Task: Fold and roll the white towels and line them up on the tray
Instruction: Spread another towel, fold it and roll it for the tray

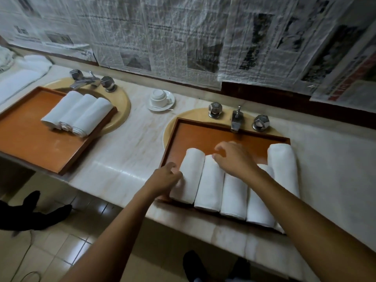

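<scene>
1. Five rolled towels [209,184] line the right tray [203,135].
2. Left hand [165,179] curls against the leftmost roll [192,171]; I cannot tell if it grasps.
3. Right hand [234,157], unclenched, fingers spread over the middle rolls.
4. Wall newspaper [122,48] headline ends "Japan".

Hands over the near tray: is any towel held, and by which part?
The left hand touches the left side of the leftmost rolled towel; grip unclear. The right hand holds nothing.

Behind the rolled towels [209,186] the tray's [205,137] far half lies bare, with a tap [236,120] at its back rim. Open bench [134,139] runs between it and the other tray [30,127], a cup [160,97] standing farther back.
</scene>
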`<state>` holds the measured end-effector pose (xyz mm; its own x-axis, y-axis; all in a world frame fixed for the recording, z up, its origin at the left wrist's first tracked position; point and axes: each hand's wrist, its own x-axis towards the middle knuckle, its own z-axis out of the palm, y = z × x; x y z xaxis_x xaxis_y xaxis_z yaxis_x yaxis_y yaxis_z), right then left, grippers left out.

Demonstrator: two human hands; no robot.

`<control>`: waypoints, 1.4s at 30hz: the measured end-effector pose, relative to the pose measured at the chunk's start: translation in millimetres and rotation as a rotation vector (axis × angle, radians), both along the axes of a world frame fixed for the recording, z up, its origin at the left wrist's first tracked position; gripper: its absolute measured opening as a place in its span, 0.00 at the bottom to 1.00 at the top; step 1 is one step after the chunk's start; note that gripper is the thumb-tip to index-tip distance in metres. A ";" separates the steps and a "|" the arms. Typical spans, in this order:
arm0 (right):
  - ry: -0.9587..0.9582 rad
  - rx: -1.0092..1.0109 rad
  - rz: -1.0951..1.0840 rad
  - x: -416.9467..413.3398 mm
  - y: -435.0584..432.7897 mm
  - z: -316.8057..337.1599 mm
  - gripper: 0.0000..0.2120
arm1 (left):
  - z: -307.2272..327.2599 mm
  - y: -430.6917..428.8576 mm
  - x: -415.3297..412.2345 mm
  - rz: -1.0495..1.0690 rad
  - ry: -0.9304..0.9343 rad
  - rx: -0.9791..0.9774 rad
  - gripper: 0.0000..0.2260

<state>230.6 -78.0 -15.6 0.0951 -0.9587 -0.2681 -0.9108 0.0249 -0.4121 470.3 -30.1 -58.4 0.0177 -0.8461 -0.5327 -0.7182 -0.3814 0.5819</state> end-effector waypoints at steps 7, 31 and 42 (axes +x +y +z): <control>0.175 -0.095 -0.389 -103.6 92.5 -9.1 0.28 | -11.9 -11.3 -6.0 -0.163 0.055 0.058 0.47; -0.033 0.031 -0.492 -155.2 133.6 -42.2 0.32 | -11.6 19.9 -22.6 -0.078 0.039 -0.206 0.31; -0.137 -0.138 -0.545 -216.8 157.4 -26.0 0.23 | 21.3 24.0 -130.5 -0.144 -0.083 -0.558 0.20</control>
<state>13.7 79.5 -41.6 -0.3972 -0.9041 -0.1576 -0.7194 0.4134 -0.5582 339.8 -6.1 -37.1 -0.0953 -0.9954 -0.0073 -0.7919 0.0713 0.6064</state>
